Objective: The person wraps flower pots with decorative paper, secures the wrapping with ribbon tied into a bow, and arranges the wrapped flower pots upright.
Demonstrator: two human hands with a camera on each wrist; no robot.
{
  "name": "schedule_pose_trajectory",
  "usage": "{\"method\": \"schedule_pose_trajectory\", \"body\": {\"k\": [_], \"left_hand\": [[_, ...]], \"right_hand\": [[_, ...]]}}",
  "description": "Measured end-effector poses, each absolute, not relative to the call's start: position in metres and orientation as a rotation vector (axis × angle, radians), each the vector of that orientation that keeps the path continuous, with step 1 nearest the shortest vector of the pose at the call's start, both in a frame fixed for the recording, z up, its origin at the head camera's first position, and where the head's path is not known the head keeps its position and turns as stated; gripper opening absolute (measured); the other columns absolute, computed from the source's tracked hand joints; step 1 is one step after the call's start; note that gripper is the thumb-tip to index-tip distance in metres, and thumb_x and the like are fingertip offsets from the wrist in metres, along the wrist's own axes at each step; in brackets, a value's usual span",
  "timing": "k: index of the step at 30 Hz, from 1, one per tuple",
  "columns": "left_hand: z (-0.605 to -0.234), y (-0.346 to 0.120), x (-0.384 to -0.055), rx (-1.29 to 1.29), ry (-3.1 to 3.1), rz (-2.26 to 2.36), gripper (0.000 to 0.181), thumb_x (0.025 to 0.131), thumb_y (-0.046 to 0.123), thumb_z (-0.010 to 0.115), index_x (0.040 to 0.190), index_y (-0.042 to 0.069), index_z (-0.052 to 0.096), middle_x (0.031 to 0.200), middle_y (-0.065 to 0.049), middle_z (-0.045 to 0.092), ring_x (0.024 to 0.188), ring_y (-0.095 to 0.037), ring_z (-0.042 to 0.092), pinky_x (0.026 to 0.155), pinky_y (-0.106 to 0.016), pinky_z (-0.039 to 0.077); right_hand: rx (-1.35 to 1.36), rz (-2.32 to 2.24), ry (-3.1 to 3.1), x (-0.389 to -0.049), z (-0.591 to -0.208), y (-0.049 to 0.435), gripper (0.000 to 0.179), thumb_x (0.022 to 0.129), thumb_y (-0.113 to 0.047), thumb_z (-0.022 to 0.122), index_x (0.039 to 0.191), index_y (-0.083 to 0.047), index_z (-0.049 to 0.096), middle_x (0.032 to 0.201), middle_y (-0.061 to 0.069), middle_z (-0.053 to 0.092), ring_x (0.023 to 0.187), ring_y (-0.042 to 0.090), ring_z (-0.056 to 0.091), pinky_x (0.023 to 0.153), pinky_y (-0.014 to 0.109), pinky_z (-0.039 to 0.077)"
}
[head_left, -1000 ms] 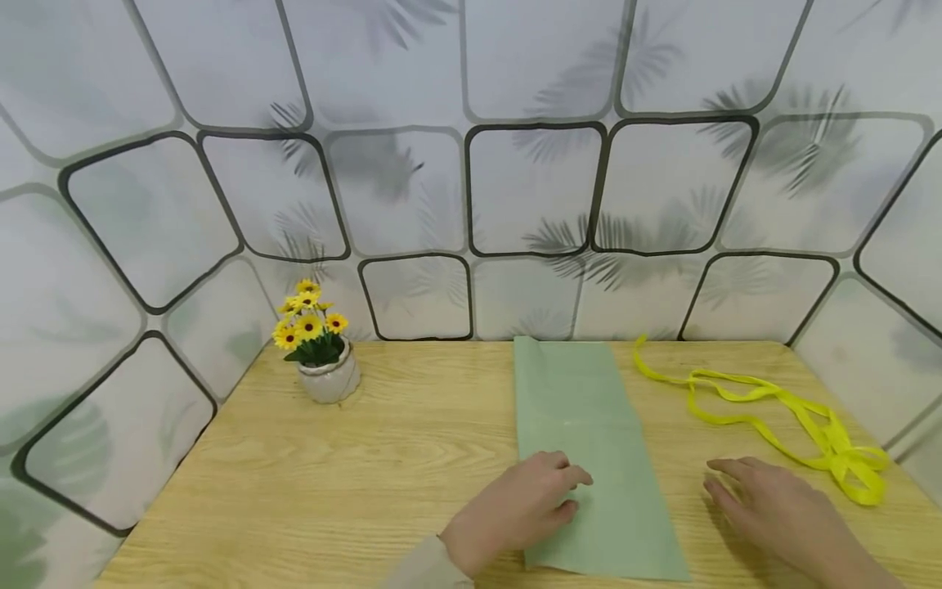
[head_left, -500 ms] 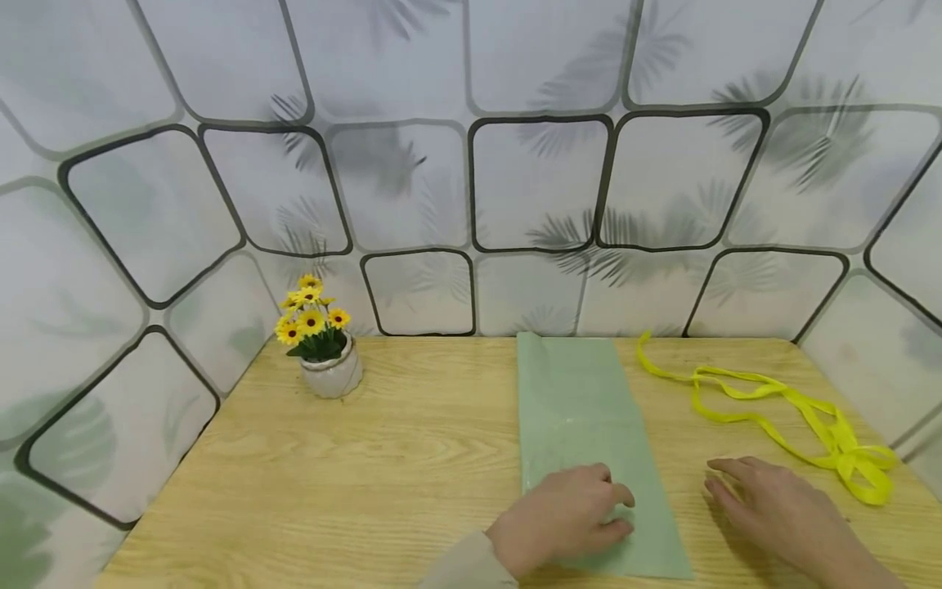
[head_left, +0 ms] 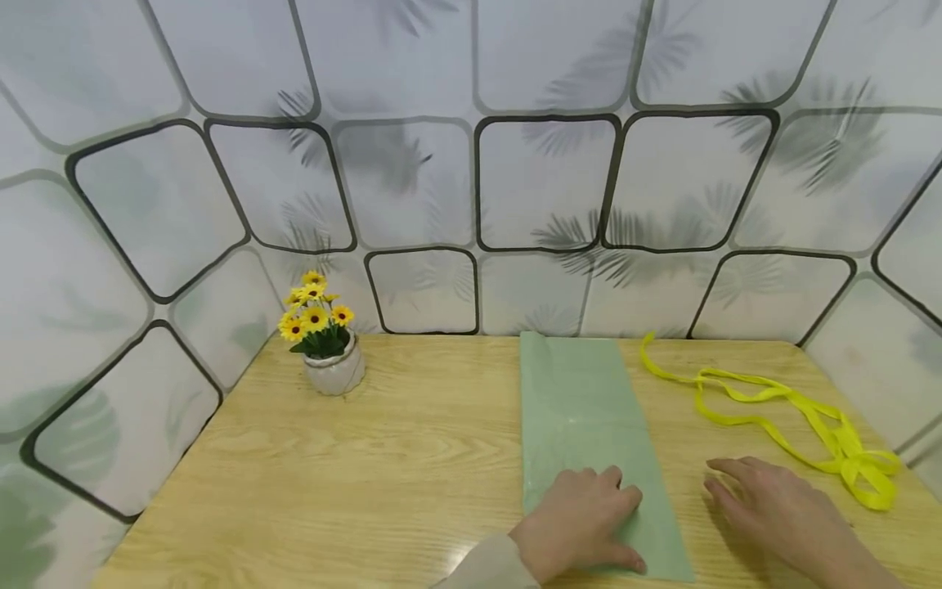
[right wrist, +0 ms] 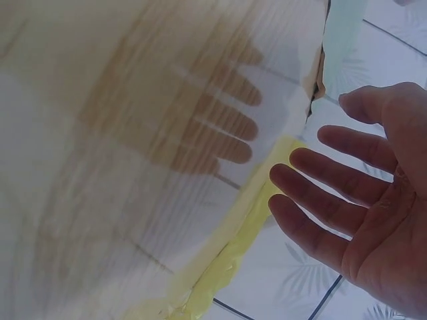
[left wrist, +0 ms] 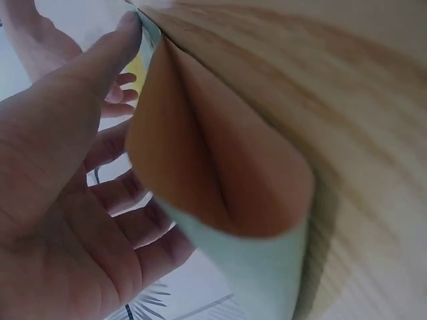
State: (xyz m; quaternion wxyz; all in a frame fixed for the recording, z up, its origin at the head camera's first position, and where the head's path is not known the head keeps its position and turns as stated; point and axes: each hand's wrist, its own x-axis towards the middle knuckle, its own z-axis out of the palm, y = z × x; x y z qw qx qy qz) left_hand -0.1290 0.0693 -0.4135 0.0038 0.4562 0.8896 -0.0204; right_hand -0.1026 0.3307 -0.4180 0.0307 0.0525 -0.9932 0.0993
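Observation:
A long strip of light green paper, folded over, lies on the table from the back edge toward the front. My left hand presses on its near part, thumb spread toward the front right corner. In the left wrist view the fold of the paper bulges as an open loop with a brownish inside, and the left fingers lie along it, fairly straight. To the right of the paper, my right hand holds nothing, its fingers relaxed over the wood; the right wrist view shows these fingers spread loosely.
A tangled yellow ribbon lies at the right, beyond the right hand. At the back left stands a white pot with yellow flowers. A patterned wall covering rises behind the wooden table.
My left hand has slid to the right across the paper and a little toward the front, its thumb spreading outward. The right hand has stayed where it was; the paper lies nearly the same.

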Motion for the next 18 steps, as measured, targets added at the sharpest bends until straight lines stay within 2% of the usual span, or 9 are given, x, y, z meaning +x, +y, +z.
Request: {"method": "schedule_pose_trajectory", "body": {"k": [4,9,11,15,16,18], "left_hand": [[-0.415,0.066,-0.130,1.515,2.814,-0.063,0.039,0.086,0.067,0.068,0.104,0.032,0.066,0.085,0.014,0.054,0.060,-0.001,0.047,0.049,-0.017,0.035],[-0.418,0.063,-0.130,1.610,2.864,-0.030,0.018,0.099,0.041,0.068,0.110,0.028,0.065,0.086,0.013,0.060,0.060,0.001,0.050,0.049,-0.013,0.035],[-0.418,0.062,-0.130,1.603,2.874,0.021,0.025,0.099,0.029,0.069,0.123,0.025,0.061,0.087,0.012,0.061,0.059,0.001,0.049,0.048,-0.013,0.036],[-0.417,0.062,-0.131,1.527,2.850,0.122,0.062,0.097,0.016,0.070,0.151,0.030,0.043,0.093,0.009,0.063,0.055,0.000,0.043,0.046,-0.013,0.036],[-0.416,0.062,-0.132,1.511,2.839,0.141,0.069,0.096,0.015,0.071,0.155,0.031,0.038,0.095,0.009,0.064,0.055,-0.001,0.042,0.046,-0.013,0.036],[-0.416,0.061,-0.133,1.481,2.824,0.172,0.071,0.097,0.015,0.070,0.157,0.032,0.037,0.097,0.009,0.066,0.055,-0.001,0.043,0.047,-0.013,0.037]], "right_hand": [[0.182,0.310,-3.057,-0.103,-0.419,0.331,0.029,0.095,-0.028,0.073,0.114,-0.006,0.075,0.104,0.013,0.077,0.080,0.023,0.071,0.066,0.047,0.058],[0.173,0.323,-3.051,-0.100,-0.421,0.331,0.029,0.096,-0.028,0.072,0.114,-0.005,0.075,0.103,0.012,0.077,0.077,0.019,0.070,0.064,0.044,0.057],[0.176,0.331,-3.045,-0.099,-0.421,0.330,0.029,0.095,-0.028,0.073,0.114,-0.005,0.075,0.103,0.012,0.077,0.075,0.018,0.069,0.063,0.043,0.057],[0.220,0.437,-3.080,-0.098,-0.420,0.327,0.030,0.096,-0.028,0.072,0.117,-0.006,0.075,0.107,0.012,0.077,0.077,0.017,0.070,0.063,0.039,0.058],[0.266,0.473,-3.079,-0.098,-0.420,0.325,0.029,0.096,-0.027,0.072,0.116,-0.006,0.075,0.107,0.010,0.078,0.078,0.017,0.071,0.064,0.038,0.059],[0.395,0.562,-3.070,-0.098,-0.422,0.321,0.024,0.096,-0.024,0.072,0.113,-0.006,0.076,0.104,0.006,0.078,0.080,0.010,0.071,0.065,0.033,0.059]]}}
